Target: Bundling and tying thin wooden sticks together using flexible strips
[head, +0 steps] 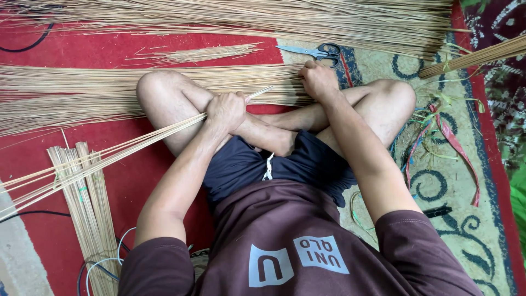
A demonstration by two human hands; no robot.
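You sit cross-legged on a red carpet [137, 181]; long thin sticks lie all around you. A big pile of sticks [246, 16] runs along the top; a small loose bunch [203, 53] lies below it; a pair of scissors [318, 51] rests just past your right hand. Coloured ribbons [444, 137] lie tangled beside your right knee; a tied bundle of sticks [87, 203] lies flat by your left arm; thin cables [104, 263] curl near its end.

A wide layer of sticks [82, 93] lies on the carpet in front of your legs; your left knee covers part of it. Your right hand [319, 79] presses down on the end of that layer, fingers curled over it. Your left hand [226, 111] is closed in a fist around a thin bunch of sticks [98, 156]; this bunch slants away to your left, over the tied bundle; its short ends poke out past your fist.
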